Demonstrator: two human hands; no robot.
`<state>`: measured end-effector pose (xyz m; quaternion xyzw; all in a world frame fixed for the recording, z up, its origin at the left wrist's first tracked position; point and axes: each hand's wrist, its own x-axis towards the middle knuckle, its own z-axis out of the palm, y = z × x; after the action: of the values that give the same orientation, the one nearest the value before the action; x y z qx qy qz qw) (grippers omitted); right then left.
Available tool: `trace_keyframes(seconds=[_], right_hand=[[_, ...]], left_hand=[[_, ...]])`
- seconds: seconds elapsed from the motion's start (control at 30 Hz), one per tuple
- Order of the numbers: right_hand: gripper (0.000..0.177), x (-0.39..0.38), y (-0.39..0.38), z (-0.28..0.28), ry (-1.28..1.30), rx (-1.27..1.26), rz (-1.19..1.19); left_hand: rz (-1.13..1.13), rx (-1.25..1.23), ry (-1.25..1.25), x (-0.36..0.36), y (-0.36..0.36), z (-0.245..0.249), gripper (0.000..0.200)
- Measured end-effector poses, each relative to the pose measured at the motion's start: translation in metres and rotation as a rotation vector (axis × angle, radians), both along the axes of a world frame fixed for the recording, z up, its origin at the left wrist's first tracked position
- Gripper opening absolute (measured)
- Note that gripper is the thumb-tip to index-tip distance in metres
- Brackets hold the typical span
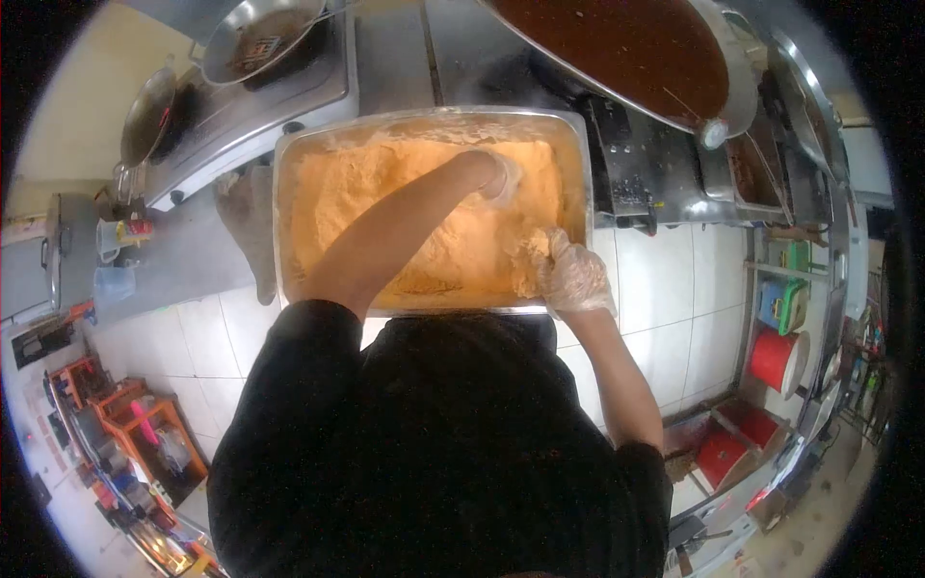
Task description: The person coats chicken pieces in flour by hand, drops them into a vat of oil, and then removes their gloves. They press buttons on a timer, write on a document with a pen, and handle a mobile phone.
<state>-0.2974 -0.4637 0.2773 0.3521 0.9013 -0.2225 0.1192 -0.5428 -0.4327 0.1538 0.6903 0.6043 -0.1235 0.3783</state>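
Observation:
A large rectangular metal tray (pixel 287 207) holds a deep bed of orange-tinted flour (pixel 361 183). My left hand (pixel 501 178), in a clear plastic glove, reaches across the tray and presses into the flour near its far right part. Its fingers are hidden or blurred there. At the tray's right side my right hand (pixel 578 277), also in a clear plastic glove, is closed on a lumpy flour-coated piece (pixel 532 252). What lies under that coating I cannot make out.
Beyond the tray at upper right stands a wide pan of brown liquid (pixel 617 48). A wok (pixel 258 43) sits on the stove at upper left. A narrow metal container (pixel 754 173) is at right. Red containers (pixel 776 361) stand on a lower shelf.

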Motion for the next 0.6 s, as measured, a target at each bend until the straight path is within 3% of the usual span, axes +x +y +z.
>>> trace_keyframes(seconds=[0.07,0.13,0.27,0.37,0.43,0.5,0.53,0.6], right_hand=[[0.032,-0.001,0.001,0.007,0.027,-0.01,-0.008],[0.03,-0.003,0.003,0.008,-0.003,0.02,0.043],[0.03,0.0,0.007,0.004,0.034,0.031,0.088],[0.029,-0.004,0.011,0.011,-0.008,-0.011,0.08],[0.027,-0.004,0.012,0.012,0.015,-0.029,0.083],[0.026,-0.001,0.015,-0.003,0.007,-0.028,0.072],[0.028,-0.001,0.016,-0.009,0.0,-0.02,0.057],[0.03,-0.004,0.016,-0.009,0.037,-0.047,0.061]], left_hand=[[-0.039,0.032,-0.013,-0.005,-0.005,-0.024,0.034],[-0.045,0.261,0.023,-0.009,-0.016,-0.031,0.031],[-0.131,-0.023,0.263,-0.006,-0.018,0.007,0.029],[-0.033,-0.021,0.227,-0.02,-0.035,0.017,0.032],[0.305,-0.051,0.261,-0.032,-0.055,0.033,0.036],[0.148,-0.159,-0.178,-0.094,-0.073,0.048,0.037],[0.158,-0.166,-0.174,-0.107,-0.101,0.038,0.037],[0.797,0.146,-0.506,-0.111,-0.156,0.023,0.043]])
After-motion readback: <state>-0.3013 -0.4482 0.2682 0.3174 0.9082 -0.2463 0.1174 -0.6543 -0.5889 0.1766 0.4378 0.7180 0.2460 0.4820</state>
